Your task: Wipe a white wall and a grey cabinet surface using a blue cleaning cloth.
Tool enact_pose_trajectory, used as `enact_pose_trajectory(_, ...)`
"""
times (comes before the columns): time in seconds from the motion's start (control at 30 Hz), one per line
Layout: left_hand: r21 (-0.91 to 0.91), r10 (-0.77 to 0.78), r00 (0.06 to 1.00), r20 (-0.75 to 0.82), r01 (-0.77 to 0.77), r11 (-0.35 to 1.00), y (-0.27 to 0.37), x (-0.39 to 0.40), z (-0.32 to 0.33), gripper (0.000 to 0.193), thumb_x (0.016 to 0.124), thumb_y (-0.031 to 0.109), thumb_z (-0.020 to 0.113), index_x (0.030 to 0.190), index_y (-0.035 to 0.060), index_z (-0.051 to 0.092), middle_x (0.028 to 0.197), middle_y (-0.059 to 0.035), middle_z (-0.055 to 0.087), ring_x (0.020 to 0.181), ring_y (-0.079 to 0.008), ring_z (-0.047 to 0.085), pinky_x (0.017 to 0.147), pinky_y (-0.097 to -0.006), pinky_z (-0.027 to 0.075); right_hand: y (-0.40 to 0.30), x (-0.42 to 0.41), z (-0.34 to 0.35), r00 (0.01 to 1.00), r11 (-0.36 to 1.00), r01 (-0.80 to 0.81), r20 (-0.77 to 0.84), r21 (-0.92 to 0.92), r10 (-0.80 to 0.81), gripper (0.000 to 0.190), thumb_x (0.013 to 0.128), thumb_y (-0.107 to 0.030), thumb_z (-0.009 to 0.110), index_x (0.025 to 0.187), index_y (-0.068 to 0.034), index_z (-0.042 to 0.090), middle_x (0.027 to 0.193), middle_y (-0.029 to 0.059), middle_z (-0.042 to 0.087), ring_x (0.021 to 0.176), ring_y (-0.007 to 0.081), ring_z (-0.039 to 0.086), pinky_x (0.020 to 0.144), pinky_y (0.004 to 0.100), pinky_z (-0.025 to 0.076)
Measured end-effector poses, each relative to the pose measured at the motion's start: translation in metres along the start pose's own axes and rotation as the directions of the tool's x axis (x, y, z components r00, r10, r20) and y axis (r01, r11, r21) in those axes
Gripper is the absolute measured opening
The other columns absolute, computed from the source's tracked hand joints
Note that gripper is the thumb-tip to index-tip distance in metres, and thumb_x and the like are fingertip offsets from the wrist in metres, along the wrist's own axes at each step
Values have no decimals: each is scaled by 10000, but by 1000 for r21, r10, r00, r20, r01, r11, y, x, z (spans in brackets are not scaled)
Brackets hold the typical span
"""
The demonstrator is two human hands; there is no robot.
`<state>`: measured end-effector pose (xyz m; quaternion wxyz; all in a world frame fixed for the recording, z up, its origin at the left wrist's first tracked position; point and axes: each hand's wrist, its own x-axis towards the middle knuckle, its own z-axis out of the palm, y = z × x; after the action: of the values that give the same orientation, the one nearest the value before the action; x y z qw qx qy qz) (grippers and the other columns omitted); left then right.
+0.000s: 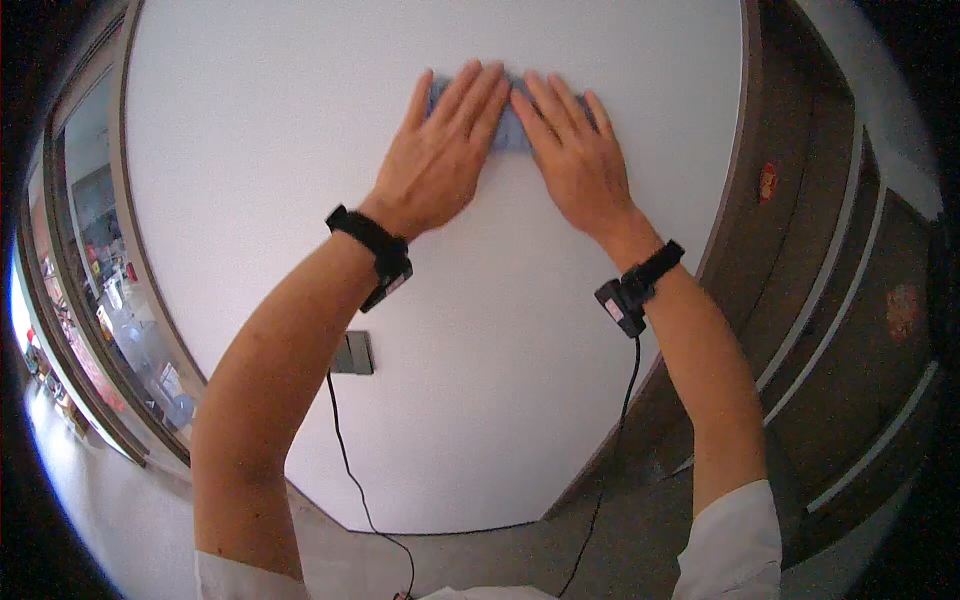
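Note:
A blue cloth (512, 136) lies flat against a white wall panel (480, 337), high in the view. My left hand (439, 157) presses on the cloth's left part, palm down with the fingers spread upward. On its right part rests my right hand (581, 154), also laid flat, its fingertips slightly blurred. The hands tilt towards each other and nearly meet at the fingertips. Most of the cloth is hidden beneath them; a strip shows between. Each wrist wears a black strap with a small box, the left band (375, 247) and the right band (637, 289).
A grey wall switch plate (360, 352) sits partly behind my left forearm. Thin black cables (349, 465) hang from both wristbands. Dark brown doors or panels (780, 240) stand on the right. At left, a framed glass door (112, 247) shows cluttered goods behind it.

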<state>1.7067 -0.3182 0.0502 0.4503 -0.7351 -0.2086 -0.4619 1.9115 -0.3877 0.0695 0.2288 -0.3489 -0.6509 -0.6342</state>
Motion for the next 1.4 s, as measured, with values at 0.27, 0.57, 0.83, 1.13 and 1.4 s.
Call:
enact_pose_trajectory(0.27,-82,-33,999,-42,29,996,-41,14,-25,736,967,208,617,1611,56,296,1656,-122,338,1549,-309,285,1256,-576,202,-10,49,4,991,984,-78,-99,160,95,523,958,-100,574,1475,-44,521,1584,127,463,1453,328,435,1192,528,324)
enact_pose_trajectory(0.57,-147,-97,990,102,111,983,0,-78,-15,705,943,102,550,1600,13,308,1677,-165,295,1571,-332,239,1262,-596,158,-60,-6,10,994,960,112,-45,256,-104,438,954,-67,535,1383,-34,615,1533,169,512,1422,349,478,1185,513,349)
enact_pose_trajectory(0.83,-1,-102,978,-181,103,995,-71,11,-20,638,972,90,504,1582,25,327,1628,-157,367,1539,-323,307,1236,-597,236,-2,96,5,987,990,109,-126,84,-98,546,914,-54,583,1459,-53,544,1541,148,502,1428,332,468,1182,504,352)
enact_pose_trajectory(1.13,-37,-12,953,-302,1,999,-110,31,-35,584,957,129,525,1517,-1,421,1564,-176,446,1502,-338,363,1220,-600,272,-13,128,15,970,997,-17,-240,71,34,628,876,-27,670,1483,-77,516,1567,101,478,1448,297,443,1178,476,338)
enact_pose_trajectory(1.4,-146,-45,995,-89,32,989,-105,-99,-46,628,980,133,508,1566,-22,341,1623,-206,364,1539,-362,295,1246,-613,192,-129,75,36,992,997,15,-123,82,-5,522,950,-23,537,1472,-31,517,1570,190,453,1454,363,427,1191,523,308)
